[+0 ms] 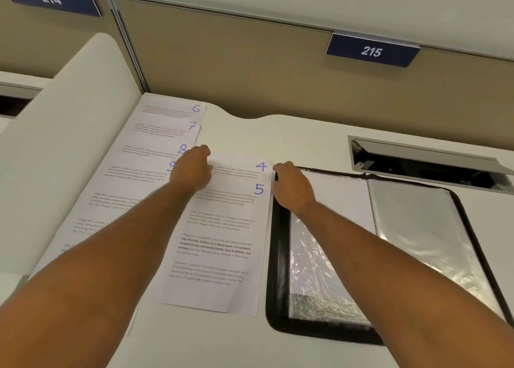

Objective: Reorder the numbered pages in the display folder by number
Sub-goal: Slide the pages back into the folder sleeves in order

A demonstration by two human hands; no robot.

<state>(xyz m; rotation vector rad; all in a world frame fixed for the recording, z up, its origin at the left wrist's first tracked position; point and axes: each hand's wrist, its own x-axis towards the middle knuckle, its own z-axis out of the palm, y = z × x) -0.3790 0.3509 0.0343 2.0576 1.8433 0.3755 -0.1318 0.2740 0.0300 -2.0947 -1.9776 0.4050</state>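
On the white desk (306,134), both hands grasp the page marked 4 (242,167): the left hand (192,167) pinches its left edge, the right hand (292,184) its right corner. Page 5 (222,242) lies beneath. Pages 6 to 9 (155,145) fan out at left; the open folder (278,256) lies at right.

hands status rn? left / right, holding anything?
Left hand: fingers curled at the top left corner of page 4; an actual pinch cannot be told.
Right hand: fingers curled at page 4's top right edge; grip likewise unclear.
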